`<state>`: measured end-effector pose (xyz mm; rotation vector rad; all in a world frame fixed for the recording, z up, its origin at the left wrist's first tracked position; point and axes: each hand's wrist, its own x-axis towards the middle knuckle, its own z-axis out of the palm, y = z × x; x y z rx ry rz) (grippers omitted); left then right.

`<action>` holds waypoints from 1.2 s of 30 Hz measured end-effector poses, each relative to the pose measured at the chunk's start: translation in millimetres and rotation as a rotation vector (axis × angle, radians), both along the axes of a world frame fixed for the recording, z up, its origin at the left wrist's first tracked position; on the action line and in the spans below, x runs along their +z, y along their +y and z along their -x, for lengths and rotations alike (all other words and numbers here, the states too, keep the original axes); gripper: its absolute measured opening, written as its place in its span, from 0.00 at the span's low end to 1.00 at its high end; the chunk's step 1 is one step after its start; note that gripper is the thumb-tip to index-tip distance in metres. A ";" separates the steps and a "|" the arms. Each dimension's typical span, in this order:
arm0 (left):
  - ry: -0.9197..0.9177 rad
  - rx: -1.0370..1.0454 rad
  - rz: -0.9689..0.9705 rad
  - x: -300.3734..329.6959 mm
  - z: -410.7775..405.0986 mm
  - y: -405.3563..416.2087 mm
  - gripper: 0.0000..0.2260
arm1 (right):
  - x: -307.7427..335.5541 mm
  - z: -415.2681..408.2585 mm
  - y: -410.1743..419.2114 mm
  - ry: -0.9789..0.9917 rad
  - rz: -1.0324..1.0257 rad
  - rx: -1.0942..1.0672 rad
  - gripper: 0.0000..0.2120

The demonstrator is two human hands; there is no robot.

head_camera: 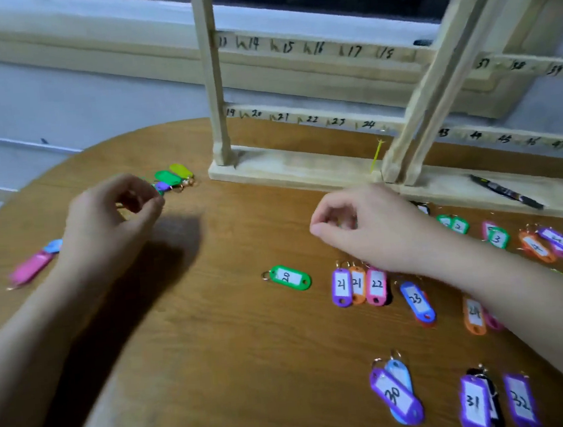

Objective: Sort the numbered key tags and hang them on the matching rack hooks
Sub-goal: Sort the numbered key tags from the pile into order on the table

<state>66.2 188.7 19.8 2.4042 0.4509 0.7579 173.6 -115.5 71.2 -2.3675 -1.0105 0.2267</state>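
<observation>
Your left hand (108, 216) is curling by the unsorted tags (172, 179) at the counter's (216, 340) far edge; whether it's pinching one, I can't tell. Your right hand (360, 226) is hovering curled, seemingly empty. Read each number before placing.

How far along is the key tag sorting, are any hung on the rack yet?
Sorting looks well along: tags lie in number order on the table, from 20 to 32. The left hand reaches at the unsorted pile; the right hand is curled, contents unclear. Hanging is left: the rack hooks in view look bare.
</observation>
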 end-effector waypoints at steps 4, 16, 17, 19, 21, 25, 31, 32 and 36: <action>-0.070 0.210 0.001 -6.0 12.0 43.8 0.02 | -7.2 -7.8 64.2 -0.053 -0.038 0.060 0.04; 0.199 0.155 -0.257 -20.2 -6.7 52.5 0.28 | -49.0 -41.9 221.6 -0.257 0.047 -0.022 0.18; 0.191 0.149 -0.262 -21.3 -7.0 53.9 0.27 | -50.9 -42.8 226.4 -0.307 0.074 -0.043 0.16; 0.171 0.140 -0.269 -22.5 -8.5 55.1 0.25 | -53.9 -43.4 231.2 -0.368 0.102 -0.065 0.14; 0.137 0.121 -0.276 -24.3 -9.6 55.2 0.22 | -56.4 -43.6 231.9 -0.353 0.084 -0.079 0.13; 0.044 0.038 -0.260 -23.2 -11.6 51.8 0.17 | -55.9 -45.7 224.2 -0.287 0.027 -0.096 0.11; -0.081 -0.042 -0.080 -19.1 -15.2 45.7 0.07 | -52.0 -49.2 200.0 -0.128 -0.068 -0.092 0.05; -0.090 -0.050 -0.064 -19.5 -15.8 44.5 0.06 | -51.2 -49.1 195.6 -0.060 -0.103 -0.100 0.06; -0.097 -0.084 -0.071 -21.4 -18.2 41.8 0.05 | -47.1 -45.4 179.6 0.182 -0.252 -0.109 0.06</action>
